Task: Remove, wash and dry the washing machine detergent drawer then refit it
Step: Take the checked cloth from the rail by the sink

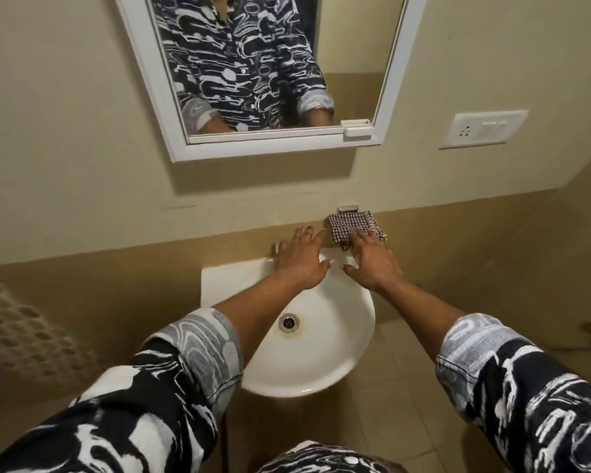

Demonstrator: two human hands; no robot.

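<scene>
I stand at a white wall basin (325, 356) with a metal drain (288, 321). My left hand (299, 259) reaches over the basin's back rim with fingers spread and straight, near a tap that it mostly hides. My right hand (372, 262) stretches out flat, its fingertips touching a brown checked cloth (350, 225) that hangs from a small metal holder (347, 208) on the wall. Neither hand holds anything. No detergent drawer is in view.
A white-framed mirror (382, 97) hangs above the basin and reflects a patterned shirt. A white socket plate (483, 129) is on the wall at right. A blurred perforated object (24, 336) is at the left edge. Beige tiled floor lies below.
</scene>
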